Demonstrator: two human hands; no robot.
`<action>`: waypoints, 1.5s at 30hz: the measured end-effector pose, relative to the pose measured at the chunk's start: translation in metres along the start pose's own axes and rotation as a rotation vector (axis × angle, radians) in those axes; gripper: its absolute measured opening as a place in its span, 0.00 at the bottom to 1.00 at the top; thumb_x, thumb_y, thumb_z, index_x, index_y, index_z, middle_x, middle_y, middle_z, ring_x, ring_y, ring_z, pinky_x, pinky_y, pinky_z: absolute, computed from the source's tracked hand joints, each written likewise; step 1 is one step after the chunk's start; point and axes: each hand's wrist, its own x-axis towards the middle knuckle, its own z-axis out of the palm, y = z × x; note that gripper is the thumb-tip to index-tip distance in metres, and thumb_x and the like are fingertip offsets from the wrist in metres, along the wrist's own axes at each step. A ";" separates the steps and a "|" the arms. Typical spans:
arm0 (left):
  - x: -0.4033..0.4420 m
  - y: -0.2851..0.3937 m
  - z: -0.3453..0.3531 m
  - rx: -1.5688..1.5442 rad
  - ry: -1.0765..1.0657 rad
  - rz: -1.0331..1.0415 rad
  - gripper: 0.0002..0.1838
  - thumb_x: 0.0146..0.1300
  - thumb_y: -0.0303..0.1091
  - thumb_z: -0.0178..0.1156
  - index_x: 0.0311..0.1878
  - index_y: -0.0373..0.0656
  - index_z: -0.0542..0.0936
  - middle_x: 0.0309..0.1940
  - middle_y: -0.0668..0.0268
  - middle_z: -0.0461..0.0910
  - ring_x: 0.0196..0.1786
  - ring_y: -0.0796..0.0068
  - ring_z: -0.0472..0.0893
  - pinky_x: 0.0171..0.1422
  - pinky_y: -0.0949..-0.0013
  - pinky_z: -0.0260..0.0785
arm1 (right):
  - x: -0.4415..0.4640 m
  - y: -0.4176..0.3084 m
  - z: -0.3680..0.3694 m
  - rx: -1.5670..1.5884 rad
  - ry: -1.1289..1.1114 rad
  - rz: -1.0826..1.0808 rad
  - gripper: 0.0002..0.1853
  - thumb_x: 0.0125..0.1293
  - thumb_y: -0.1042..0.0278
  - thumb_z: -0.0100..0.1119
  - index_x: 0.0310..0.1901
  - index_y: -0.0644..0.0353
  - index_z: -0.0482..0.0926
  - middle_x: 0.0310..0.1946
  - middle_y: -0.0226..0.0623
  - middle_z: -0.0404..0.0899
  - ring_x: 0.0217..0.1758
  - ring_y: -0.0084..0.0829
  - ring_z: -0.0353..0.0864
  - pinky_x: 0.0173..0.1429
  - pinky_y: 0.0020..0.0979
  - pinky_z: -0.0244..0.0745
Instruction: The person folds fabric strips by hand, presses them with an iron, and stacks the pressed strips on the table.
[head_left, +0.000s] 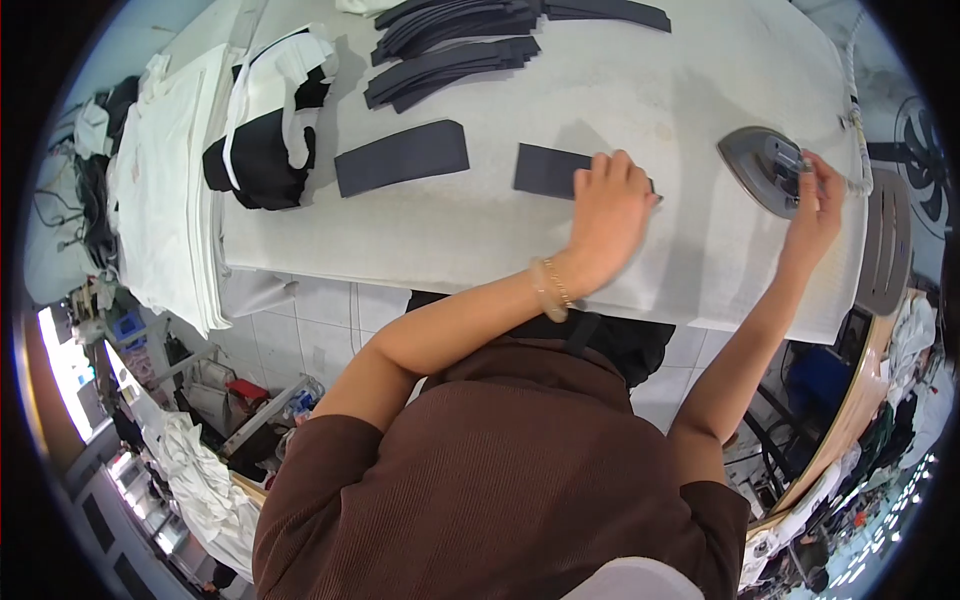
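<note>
My left hand [610,205], with bracelets at its wrist, rests over the right end of a dark grey fabric strip [545,170] on the white-covered table. Its fingers are bent and close together on the cloth. A small dark tip shows by the hand's right side; I cannot tell if it belongs to the strip. At the right, my right hand [818,200] has its fingers closed on the handle of a clothes iron [750,160], which sits on the cover. Another dark grey strip [400,158] lies flat to the left, apart from both hands.
Stacks of dark strips [455,70] lie at the back of the table [400,240]. On the left are a black-and-white cloth bundle [265,150] and layered white fabric [165,190]. A grey slatted rest [884,240] and a cord [855,120] stand at the right edge.
</note>
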 end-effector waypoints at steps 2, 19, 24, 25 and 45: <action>-0.002 0.010 0.017 -0.032 -0.083 0.063 0.08 0.58 0.33 0.68 0.37 0.44 0.79 0.41 0.64 0.72 0.48 0.59 0.71 0.48 0.57 0.62 | -0.022 -0.017 0.007 -0.004 -0.094 -0.028 0.08 0.70 0.69 0.59 0.47 0.58 0.83 0.46 0.33 0.81 0.52 0.28 0.77 0.58 0.29 0.69; -0.007 -0.075 -0.048 0.277 -0.231 0.551 0.20 0.55 0.29 0.63 0.53 0.42 0.78 0.50 0.65 0.75 0.55 0.64 0.75 0.66 0.57 0.64 | -0.135 -0.048 0.092 -0.254 -0.564 -0.459 0.26 0.50 0.74 0.63 0.55 0.58 0.77 0.53 0.34 0.74 0.59 0.37 0.72 0.62 0.42 0.64; 0.000 -0.079 -0.045 0.296 -0.247 0.483 0.21 0.52 0.26 0.64 0.52 0.44 0.78 0.48 0.66 0.76 0.54 0.64 0.76 0.62 0.59 0.67 | -0.130 -0.043 0.100 -0.366 -0.452 -0.428 0.22 0.50 0.79 0.61 0.50 0.57 0.78 0.47 0.33 0.74 0.54 0.34 0.73 0.59 0.39 0.64; 0.002 -0.080 -0.048 0.276 -0.239 0.410 0.20 0.52 0.26 0.64 0.51 0.44 0.78 0.47 0.66 0.76 0.53 0.64 0.76 0.61 0.59 0.67 | -0.128 -0.038 0.097 -0.383 -0.427 -0.375 0.21 0.50 0.80 0.60 0.49 0.56 0.78 0.46 0.32 0.74 0.53 0.34 0.73 0.58 0.38 0.63; 0.005 -0.082 -0.053 -0.008 -0.082 -0.005 0.06 0.61 0.30 0.66 0.40 0.41 0.82 0.37 0.64 0.83 0.39 0.62 0.81 0.56 0.62 0.68 | -0.123 -0.012 0.086 -0.080 -0.280 0.103 0.05 0.61 0.68 0.68 0.38 0.55 0.84 0.38 0.28 0.78 0.47 0.34 0.73 0.52 0.39 0.60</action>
